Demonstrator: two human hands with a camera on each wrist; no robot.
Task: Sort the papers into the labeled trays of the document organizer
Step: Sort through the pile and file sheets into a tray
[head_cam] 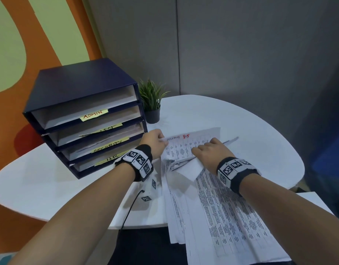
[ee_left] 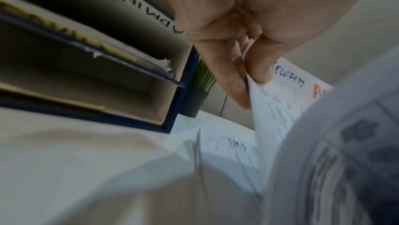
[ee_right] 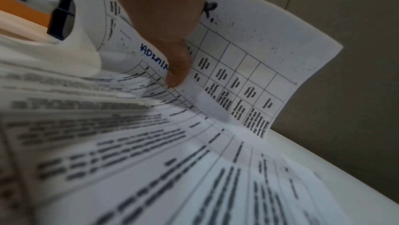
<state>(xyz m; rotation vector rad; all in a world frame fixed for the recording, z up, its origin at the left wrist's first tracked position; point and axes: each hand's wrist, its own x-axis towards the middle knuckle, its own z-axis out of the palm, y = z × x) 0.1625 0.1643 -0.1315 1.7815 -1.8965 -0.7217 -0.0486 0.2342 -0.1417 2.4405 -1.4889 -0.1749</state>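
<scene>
A dark blue organizer (head_cam: 82, 88) stands at the table's left, its trays tagged ADMIN (head_cam: 94, 114), SECURITY (head_cam: 110, 145) and HR (head_cam: 112, 157); one label is half hidden. My left hand (head_cam: 164, 140) pinches the top left corner of a gridded sheet (head_cam: 186, 144) headed SECURITY, thumb against fingers (ee_left: 248, 78). My right hand (head_cam: 201, 149) grips the same sheet lower down, fingers on top and thumb (ee_right: 177, 68) beneath. The lifted paper (ee_right: 259, 58) curls up off the pile (head_cam: 222, 207). Under it lies a sheet marked ADMIN (ee_right: 149, 52).
A small potted plant (head_cam: 151, 104) stands just right of the organizer. The white round table (head_cam: 241, 121) backs onto a grey partition. The paper pile overhangs the table's near edge. A black cable (head_cam: 130, 207) runs off the edge below my left wrist. Someone in blue (head_cam: 329, 150) stands at far right.
</scene>
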